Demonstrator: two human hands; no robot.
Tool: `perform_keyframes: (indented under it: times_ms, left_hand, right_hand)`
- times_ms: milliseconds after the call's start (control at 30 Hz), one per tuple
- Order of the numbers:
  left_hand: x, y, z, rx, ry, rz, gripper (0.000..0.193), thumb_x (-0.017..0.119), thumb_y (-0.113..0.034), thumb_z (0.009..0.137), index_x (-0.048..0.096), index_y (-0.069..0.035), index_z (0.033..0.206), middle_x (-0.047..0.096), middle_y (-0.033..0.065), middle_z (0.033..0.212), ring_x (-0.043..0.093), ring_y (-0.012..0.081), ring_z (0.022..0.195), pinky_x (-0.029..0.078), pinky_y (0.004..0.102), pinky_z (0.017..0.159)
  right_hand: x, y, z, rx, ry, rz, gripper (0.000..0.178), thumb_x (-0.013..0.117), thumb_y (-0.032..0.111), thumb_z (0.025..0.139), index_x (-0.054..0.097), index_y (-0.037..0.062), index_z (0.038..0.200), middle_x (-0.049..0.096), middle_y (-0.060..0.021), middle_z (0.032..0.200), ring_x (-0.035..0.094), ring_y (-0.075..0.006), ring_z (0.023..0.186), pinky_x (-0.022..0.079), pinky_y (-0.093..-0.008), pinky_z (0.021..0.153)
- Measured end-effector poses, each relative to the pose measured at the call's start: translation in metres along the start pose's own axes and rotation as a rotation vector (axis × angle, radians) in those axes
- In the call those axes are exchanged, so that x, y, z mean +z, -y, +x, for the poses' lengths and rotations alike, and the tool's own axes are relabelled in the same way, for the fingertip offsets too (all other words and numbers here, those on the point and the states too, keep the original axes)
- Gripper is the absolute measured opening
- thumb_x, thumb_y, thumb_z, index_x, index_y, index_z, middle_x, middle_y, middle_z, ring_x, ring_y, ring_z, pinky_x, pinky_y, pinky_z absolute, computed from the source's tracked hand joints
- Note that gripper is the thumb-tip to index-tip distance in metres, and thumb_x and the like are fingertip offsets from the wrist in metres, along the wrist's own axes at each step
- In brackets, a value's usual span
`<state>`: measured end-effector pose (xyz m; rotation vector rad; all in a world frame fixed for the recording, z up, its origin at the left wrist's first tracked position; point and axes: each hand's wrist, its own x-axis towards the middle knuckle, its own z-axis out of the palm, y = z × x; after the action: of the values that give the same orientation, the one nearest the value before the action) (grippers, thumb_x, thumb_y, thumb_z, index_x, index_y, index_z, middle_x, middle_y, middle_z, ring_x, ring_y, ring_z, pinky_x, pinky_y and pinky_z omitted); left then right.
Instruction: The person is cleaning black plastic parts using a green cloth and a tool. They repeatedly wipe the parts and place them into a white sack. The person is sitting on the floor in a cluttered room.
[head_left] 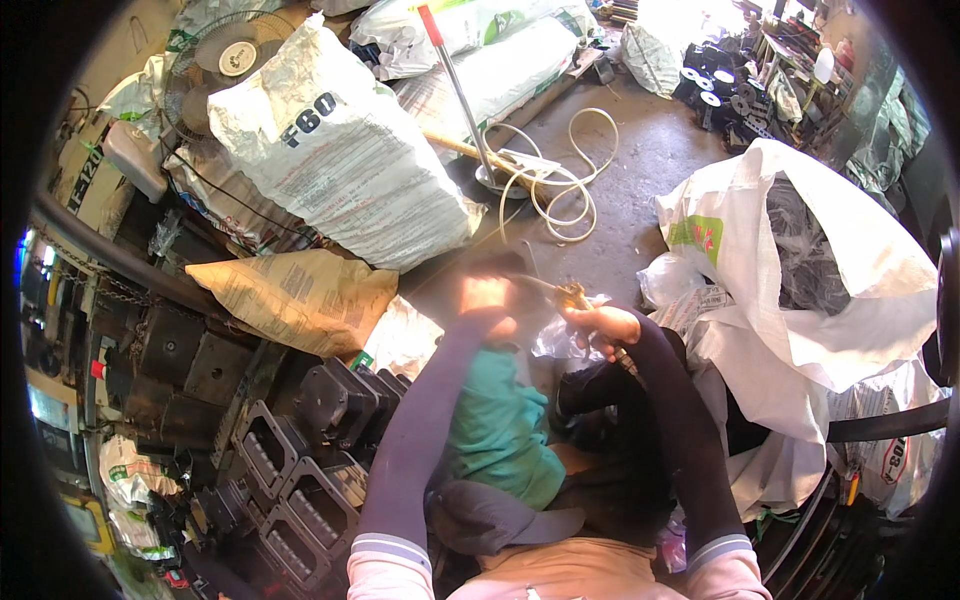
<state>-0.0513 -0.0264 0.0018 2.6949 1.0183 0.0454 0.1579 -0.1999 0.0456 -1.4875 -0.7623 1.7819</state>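
Observation:
My right hand point(608, 326) is closed around a brass-coloured fitting point(572, 296), which sticks out above the thumb and fingers. A metal part shows below that hand. A thin pale tube seems to run from the fitting toward my left hand point(484, 298), but blur hides where it ends. My left hand is smeared by motion, so its fingers and anything in them cannot be made out. Both hands are above my lap, a short way apart. Teal cloth point(502, 425) lies below my left hand, over my leg. Clear plastic point(560, 340) shows between the hands.
A coiled cream hose point(580, 205) and a red-handled metal pole point(455, 85) are on the floor ahead. White sacks point(340, 150) stand at left; a big open sack point(750, 340) holds dark wrapped items at right. Black housings point(310, 500) are stacked at lower left, below a brown paper bag point(300, 295).

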Motion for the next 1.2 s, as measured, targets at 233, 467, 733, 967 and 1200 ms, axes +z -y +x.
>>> perform_keyframes:
  times_ms: [233,467,733,967,1200]
  left_hand:
    - [-0.003,-0.003,-0.006,0.05,0.038,0.04,0.057,0.073,-0.035,0.071,0.056,-0.001,0.114,0.065,0.0188,0.105,0.064,0.0358,0.095,0.051,0.0457,0.081]
    - [0.002,0.0,0.003,0.051,0.028,0.121,0.055,0.073,-0.036,0.071,0.057,-0.001,0.11,0.065,0.0178,0.103,0.065,0.0348,0.091,0.052,0.0455,0.077]
    - [0.01,0.007,0.006,-0.101,-0.176,0.063,0.053,0.077,-0.024,0.063,0.055,-0.003,0.107,0.064,0.0177,0.096,0.066,0.0322,0.092,0.054,0.0446,0.075]
    - [-0.008,-0.004,0.001,0.016,-0.109,0.111,0.046,0.074,-0.02,0.068,0.055,-0.004,0.107,0.064,0.0165,0.096,0.066,0.0337,0.092,0.053,0.0458,0.078]
    - [0.023,0.018,0.016,-0.143,-0.41,-0.466,0.056,0.069,-0.035,0.087,0.053,-0.005,0.132,0.065,0.0173,0.115,0.064,0.0293,0.097,0.049,0.0438,0.085]
  right_hand:
    - [0.046,-0.015,0.015,-0.262,-0.501,-0.721,0.05,0.059,0.045,0.093,0.061,-0.0019,0.11,0.068,-0.021,0.093,0.067,-0.0314,0.074,0.054,-0.0417,0.066]
    - [0.075,0.0,-0.017,-0.075,-0.567,-0.85,0.049,0.057,0.044,0.092,0.064,0.0021,0.116,0.068,-0.0239,0.101,0.067,-0.0364,0.094,0.053,-0.0451,0.081]
    - [0.077,-0.014,-0.031,-0.121,-0.45,-0.911,0.048,0.059,0.043,0.092,0.063,0.0021,0.117,0.067,-0.0248,0.104,0.067,-0.0394,0.096,0.053,-0.0463,0.083]
    - [0.071,0.001,-0.025,-0.077,-0.516,-0.748,0.05,0.057,0.043,0.093,0.06,0.0009,0.121,0.069,-0.0242,0.095,0.069,-0.0371,0.086,0.055,-0.0451,0.076]
    - [0.09,0.005,-0.058,-0.159,-0.577,-0.737,0.047,0.062,0.038,0.092,0.06,0.0045,0.124,0.068,-0.0251,0.103,0.066,-0.0383,0.099,0.051,-0.043,0.087]
